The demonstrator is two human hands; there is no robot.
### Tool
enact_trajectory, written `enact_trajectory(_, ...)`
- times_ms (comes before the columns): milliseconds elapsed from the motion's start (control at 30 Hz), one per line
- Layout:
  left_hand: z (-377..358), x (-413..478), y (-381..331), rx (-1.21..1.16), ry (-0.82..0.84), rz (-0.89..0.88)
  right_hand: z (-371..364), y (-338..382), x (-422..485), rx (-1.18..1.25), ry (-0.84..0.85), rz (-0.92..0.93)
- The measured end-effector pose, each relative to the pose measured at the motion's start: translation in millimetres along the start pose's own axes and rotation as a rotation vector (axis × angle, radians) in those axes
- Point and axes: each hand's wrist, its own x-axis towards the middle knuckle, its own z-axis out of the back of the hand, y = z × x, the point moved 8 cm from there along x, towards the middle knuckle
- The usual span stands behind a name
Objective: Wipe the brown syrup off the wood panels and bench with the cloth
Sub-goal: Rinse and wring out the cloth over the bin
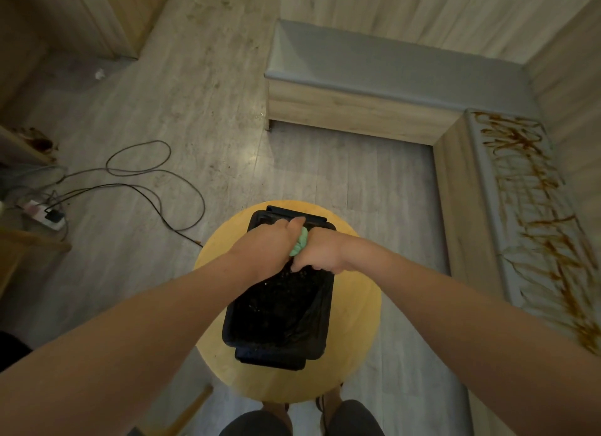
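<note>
Right, you're looking down at a pale plank floor, with wood panels lining the far and right walls. Tucked into that corner is the L-shaped bench — wood front, grey padded top. Its far section looks clean, but the section running along the right wall is covered with brown syrup, scribbled in loops and streaks from the corner all the way toward you.

Over on the left, dark cables loop loosely across the floor. Directly below you is a round yellow wooden stool, and a black tub sits on top of it, a dark liner crumpled inside and specks glinting on the bottom.

Both your arms reach in over that tub. Your left hand is curled tight around the green cloth, and your right hand is clenched on it too, knuckles up, the two fists pressed together. So the cloth is bunched between your hands, above the far half of the tub — well apart from the syrup on the bench.

A white power strip lies at the left edge where the cables meet, and a small crumpled white scrap lies on the far left floor.
</note>
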Motion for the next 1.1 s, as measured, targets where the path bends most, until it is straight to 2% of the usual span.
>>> enact_trajectory(67, 8.7, -2.0, -1.3, 0.163, -0.017, 0.022, -0.9, 5.8, 0.4, -0.096, -0.026, 0.042)
enact_trajectory(133, 15.4, -3.4, 1.2, 0.222, -0.035, 0.058, -1.7, 20.6, -3.0, -0.284, -0.106, 0.149)
enact_trajectory(267, 13.0, 3.9, 10.5, 0.018, 0.112, 0.15, 8.0, 37.2, -13.5, -0.628, -0.353, 0.252)
enact_trajectory(400, 16.9, 7.3, 9.2, 0.025, 0.262, 0.118, 23.2, 54.2, -32.0, -0.792, -0.506, 0.246)
enact_trajectory(467, 26.4, 5.7, 5.4, -0.001, 0.347, 0.116, 31.3, 61.6, -41.1, -0.843, -0.535, 0.253)
enact_trajectory(667, 63.1, -14.7, 8.1, -0.416, 0.56, 0.292, 46.5, 80.1, -64.0, -0.893, -0.611, 0.303)
enact_trajectory(800, 61.0, -20.7, 3.5, -0.563, 0.658, 0.334, 50.6, 80.9, -73.9, -0.933, -0.63, 0.318)
enact_trajectory(900, 55.5, -21.9, -2.9, -0.633, 0.739, 0.336, 49.2, 78.7, -79.1, -0.963, -0.642, 0.324)
enact_trajectory(1100, 47.0, -23.5, 4.2, -0.616, 0.831, 0.38, 43.3, 78.8, -77.0, -0.997, -0.658, 0.316)
